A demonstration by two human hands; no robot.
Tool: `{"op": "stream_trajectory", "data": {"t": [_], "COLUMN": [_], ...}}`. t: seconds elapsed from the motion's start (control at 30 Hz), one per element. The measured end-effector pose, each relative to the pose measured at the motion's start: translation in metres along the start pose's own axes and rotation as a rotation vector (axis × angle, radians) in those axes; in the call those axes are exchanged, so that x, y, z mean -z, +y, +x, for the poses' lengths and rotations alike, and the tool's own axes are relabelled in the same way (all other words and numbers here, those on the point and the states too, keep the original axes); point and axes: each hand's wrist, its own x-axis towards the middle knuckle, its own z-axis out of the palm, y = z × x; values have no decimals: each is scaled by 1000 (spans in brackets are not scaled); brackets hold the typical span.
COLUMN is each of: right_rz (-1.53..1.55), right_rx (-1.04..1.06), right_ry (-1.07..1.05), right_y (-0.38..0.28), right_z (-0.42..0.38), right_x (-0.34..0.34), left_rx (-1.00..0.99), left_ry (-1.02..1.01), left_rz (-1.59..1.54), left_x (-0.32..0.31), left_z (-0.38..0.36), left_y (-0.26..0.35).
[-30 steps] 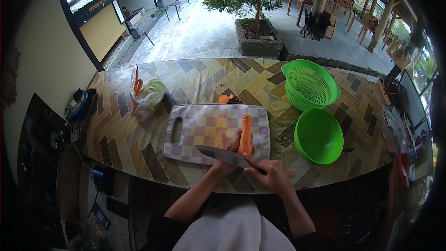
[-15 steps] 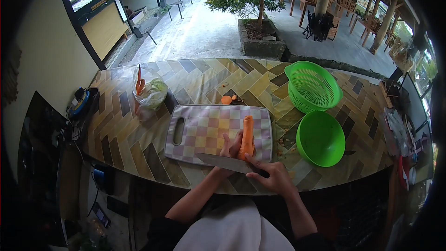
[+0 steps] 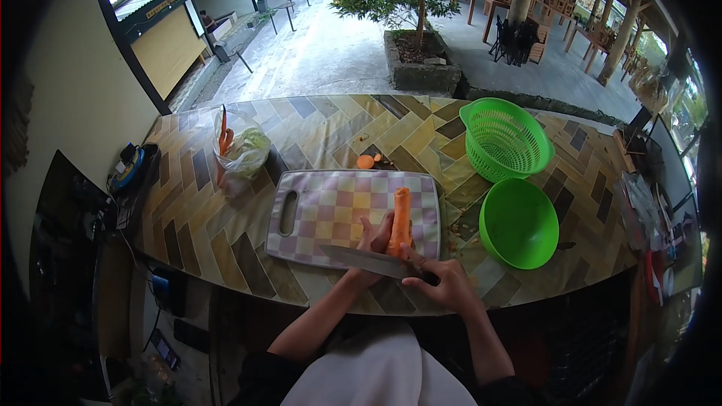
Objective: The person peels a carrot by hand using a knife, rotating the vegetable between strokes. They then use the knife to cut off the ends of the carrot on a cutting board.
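a counter (image 3: 338, 128) tiled in a herringbone pattern carries a checkered cutting board (image 3: 331, 210), a green colander (image 3: 505, 139), a green bowl (image 3: 519, 223), a plastic bag of vegetables (image 3: 241, 152) near the left end, and carrot scraps (image 3: 367, 161) just beyond the board.

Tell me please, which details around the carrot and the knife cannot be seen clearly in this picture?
Head view only:
- Near end of the carrot: hidden behind the left hand and the knife blade.
- Knife handle: covered by the right hand.
- Contents of the plastic bag: partly veiled, too small to identify fully.
- Orange pieces beyond the cutting board: too small.
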Motion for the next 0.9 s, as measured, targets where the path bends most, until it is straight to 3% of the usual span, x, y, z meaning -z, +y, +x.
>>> {"op": "stream_trajectory", "data": {"t": [0.07,0.27,0.33,0.4,0.5,0.53,0.6,0.7,0.77,0.87,0.9], "right_rz": [-1,20,-13,-50,-40,9,77,98,65,17,1], "right_rx": [8,70,19,-4,25,52,51,-29,-83,27,51], "right_ry": [-23,7,-19,-16,37,63,79,23,-45,27,51], "right_y": [3,10,7,3,0,2,4,3,-1,5,6], "right_z": [1,3,5,5,6,6,4,2,4,6,6], "right_x": [0,-7,-3,-1,-4,-6,-7,-5,0,-9,-11], "left_rx": [25,17,-81,-247,-465,-444,-308,-112,-124,-18,-36], "left_ry": [96,-78,-17,22,43,60,87,71,35,92,70], "left_rz": [51,-66,1025,1622,1780,1846,1579,832,627,149,217], "left_x": [-3,5,-2,-1,21,27,29,19,23,-13,-10], "left_z": [0,-2,-3,-2,-2,-2,-1,0,-1,-4,-4], "left_y": [0,2,9,9,-7,-9,-11,-9,-15,2,1]}}
